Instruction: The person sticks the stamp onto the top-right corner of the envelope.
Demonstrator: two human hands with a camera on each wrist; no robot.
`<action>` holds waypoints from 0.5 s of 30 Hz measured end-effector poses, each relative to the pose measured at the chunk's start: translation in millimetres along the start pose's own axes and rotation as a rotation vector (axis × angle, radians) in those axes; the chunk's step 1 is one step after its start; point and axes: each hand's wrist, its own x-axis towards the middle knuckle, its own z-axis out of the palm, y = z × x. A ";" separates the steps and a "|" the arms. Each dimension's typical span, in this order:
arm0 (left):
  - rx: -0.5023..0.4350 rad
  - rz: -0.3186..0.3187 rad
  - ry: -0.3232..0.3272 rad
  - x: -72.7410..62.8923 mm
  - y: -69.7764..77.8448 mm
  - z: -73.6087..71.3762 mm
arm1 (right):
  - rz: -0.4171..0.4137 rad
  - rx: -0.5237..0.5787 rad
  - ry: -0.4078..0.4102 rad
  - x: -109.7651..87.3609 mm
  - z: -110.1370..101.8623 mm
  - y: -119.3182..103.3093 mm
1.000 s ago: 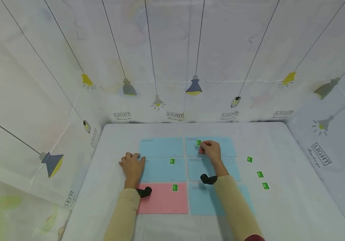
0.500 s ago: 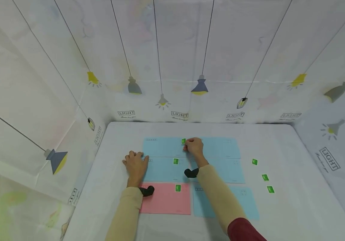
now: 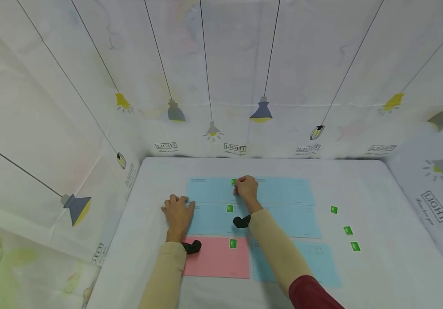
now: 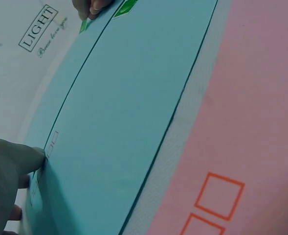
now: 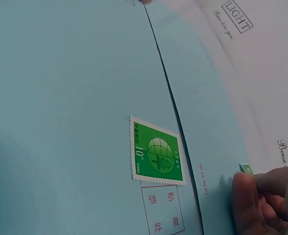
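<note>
My right hand [image 3: 247,189] pinches a green postage stamp [image 3: 234,182] between thumb and finger over the upper right corner of the top left blue envelope [image 3: 210,192]. In the right wrist view, most of that stamp [image 5: 246,169] is hidden by the fingertips. My left hand [image 3: 178,214] rests at the left end of the middle left blue envelope [image 3: 210,222], its thumb reaching onto the paper. Another stamp [image 5: 157,154] lies on this envelope, just above a printed red box. A pink envelope [image 3: 215,262] with a stamp [image 3: 233,243] on it lies below.
Three loose stamps, the nearest one [image 3: 355,246] included, lie on the white table [image 3: 383,274] to the right. Blue envelopes, such as the top right one [image 3: 285,191], form a right column. A wall sheet [image 3: 302,51] printed with lamps stands behind the table.
My right hand has carried the stamp leftward from the top right envelope to the top left one. My left hand stays at the envelope's end, and the head view has shifted slightly.
</note>
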 end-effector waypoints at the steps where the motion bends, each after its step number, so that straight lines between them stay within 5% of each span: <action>1: -0.001 0.002 0.003 -0.2 0.8 -0.4 | -0.007 -0.008 0.007 -0.1 0.4 0.3; 15: 0.023 0.003 0.006 0.6 4.4 -2.0 | -0.089 -0.161 0.037 0.7 5.1 2.2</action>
